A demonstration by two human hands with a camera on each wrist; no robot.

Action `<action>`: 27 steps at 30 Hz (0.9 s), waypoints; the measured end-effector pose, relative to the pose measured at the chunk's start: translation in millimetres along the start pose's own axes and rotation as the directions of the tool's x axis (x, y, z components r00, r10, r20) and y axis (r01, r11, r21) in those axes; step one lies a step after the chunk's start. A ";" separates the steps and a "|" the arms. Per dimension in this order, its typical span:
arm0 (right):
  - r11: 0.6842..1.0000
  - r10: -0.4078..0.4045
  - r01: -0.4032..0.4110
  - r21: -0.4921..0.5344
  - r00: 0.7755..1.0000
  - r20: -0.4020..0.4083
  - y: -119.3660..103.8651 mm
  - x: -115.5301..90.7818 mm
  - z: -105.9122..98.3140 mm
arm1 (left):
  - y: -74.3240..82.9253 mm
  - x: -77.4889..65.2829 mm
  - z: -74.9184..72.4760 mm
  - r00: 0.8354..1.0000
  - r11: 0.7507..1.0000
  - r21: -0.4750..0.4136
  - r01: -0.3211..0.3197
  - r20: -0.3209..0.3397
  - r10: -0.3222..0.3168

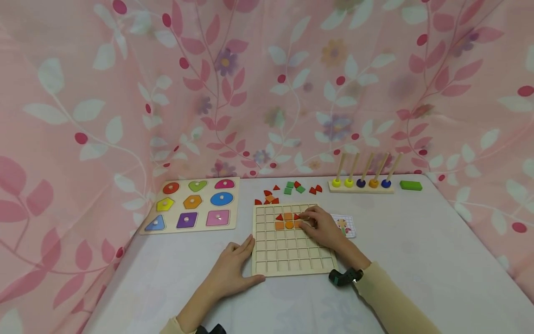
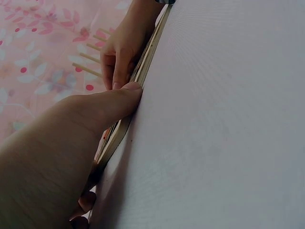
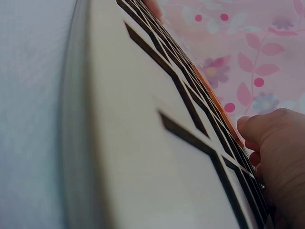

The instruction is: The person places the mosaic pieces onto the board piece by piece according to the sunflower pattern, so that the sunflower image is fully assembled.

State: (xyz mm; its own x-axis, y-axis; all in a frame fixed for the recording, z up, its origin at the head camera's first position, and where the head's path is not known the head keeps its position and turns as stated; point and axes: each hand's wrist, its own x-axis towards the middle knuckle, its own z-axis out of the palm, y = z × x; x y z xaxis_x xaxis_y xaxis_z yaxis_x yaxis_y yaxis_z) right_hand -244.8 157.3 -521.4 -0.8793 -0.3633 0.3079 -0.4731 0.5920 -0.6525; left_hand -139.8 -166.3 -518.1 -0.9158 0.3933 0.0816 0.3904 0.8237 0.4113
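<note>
The square wooden grid board (image 1: 272, 256) lies on the table. In its upper cells sit two red pieces (image 1: 279, 217), orange squares (image 1: 288, 216) and a rounded yellow-orange piece (image 1: 289, 225). My left hand (image 1: 230, 270) steadies the board's near left corner, fingers extended along the left edge and thumb at the front edge. Over the board's right side, my right hand (image 1: 323, 227) has its thumb and index finger at the rightmost red piece (image 1: 296, 216) and orange square (image 1: 297, 223). Those fingertips partly cover both pieces; whether they pinch one is unclear. The right wrist view shows the thumb (image 3: 271, 131) close above the grid.
Behind the board lie loose red pieces (image 1: 319, 188), green squares (image 1: 288, 190) and an orange one (image 1: 269, 198). A patterned card (image 1: 348, 226) is partly behind the right hand. A knobbed shape puzzle (image 1: 213, 188) stands left; a peg stand (image 1: 354, 189) and green block (image 1: 410, 185) are back right.
</note>
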 end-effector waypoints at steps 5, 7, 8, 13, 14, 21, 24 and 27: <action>1.000 0.005 -0.005 0.009 1.000 -0.004 -0.3 0.1 -0.2 | -1.0 0.1 -0.6 1.000 1.000 -0.001 -0.008 -0.006 0.008; 1.000 0.012 -0.012 0.027 1.000 -0.014 -0.5 0.2 -0.5 | -1.0 0.2 -0.6 1.000 1.000 -0.006 -0.011 -0.006 0.011; 0.999 0.024 -0.023 0.045 1.000 -0.018 -0.6 0.2 -0.7 | -1.0 0.3 -0.4 1.000 1.000 -0.005 -0.011 -0.006 0.011; 0.990 0.089 -0.085 0.114 0.995 -0.033 -1.5 -0.7 -1.8 | -0.2 0.8 -0.4 1.000 1.000 -0.004 -0.018 -0.010 0.018; 0.989 0.095 -0.090 0.120 0.995 -0.034 -1.6 -1.0 -1.8 | 0.0 0.8 -0.4 1.000 1.000 -0.003 -0.019 -0.010 0.019; 0.984 0.099 -0.097 0.149 0.995 -0.004 -2.7 -2.1 -2.2 | 0.4 1.2 0.4 1.000 1.000 0.001 -0.010 -0.011 0.010; 0.984 0.091 -0.091 0.152 0.996 0.006 -3.2 -2.4 -1.9 | -0.1 1.1 1.3 1.000 1.000 0.001 -0.002 -0.006 0.002; 0.987 0.080 -0.079 0.138 0.997 0.002 -2.9 -2.4 -1.0 | -0.5 1.1 1.3 1.000 1.000 0.004 0.003 -0.001 -0.003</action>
State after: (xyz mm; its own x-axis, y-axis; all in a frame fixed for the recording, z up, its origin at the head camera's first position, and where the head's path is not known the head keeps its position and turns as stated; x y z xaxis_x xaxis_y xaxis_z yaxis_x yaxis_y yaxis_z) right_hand -241.3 157.1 -519.6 -0.9140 -0.3167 0.2535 -0.3900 0.5142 -0.7638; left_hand -140.9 -165.7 -519.4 -0.9172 0.3902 0.0810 0.3877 0.8266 0.4079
